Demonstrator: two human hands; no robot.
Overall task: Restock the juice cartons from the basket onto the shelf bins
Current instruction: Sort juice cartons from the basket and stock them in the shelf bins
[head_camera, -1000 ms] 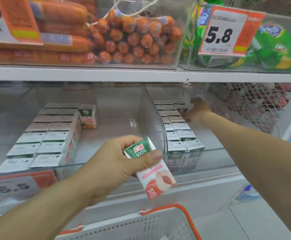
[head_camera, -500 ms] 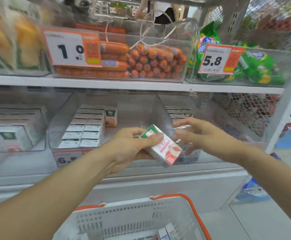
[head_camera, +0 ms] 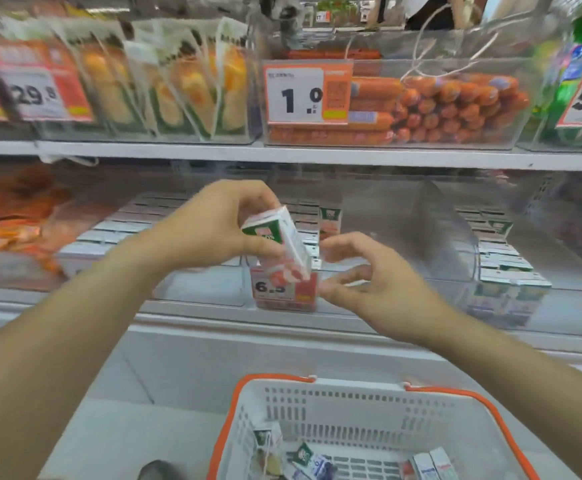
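Note:
My left hand grips a small juice carton, green on top and pink and white below, holding it upright in front of the middle clear shelf bin. My right hand hovers just right of the carton with its fingers spread and loosely bent, holding nothing. That bin holds rows of juice cartons lying flat. A second clear bin to the right holds more cartons. Below, a white basket with orange handles contains several loose cartons.
A 6.5 price tag hangs on the middle bin's front. The upper shelf carries bins of sausages, bagged snacks and price cards. Orange packets fill the bin at far left. A white cabinet front lies below the shelf.
The view has swung left and pulled back. My left hand raised the carton and turned it upright. My right hand stays beside it, open. More of the basket shows.

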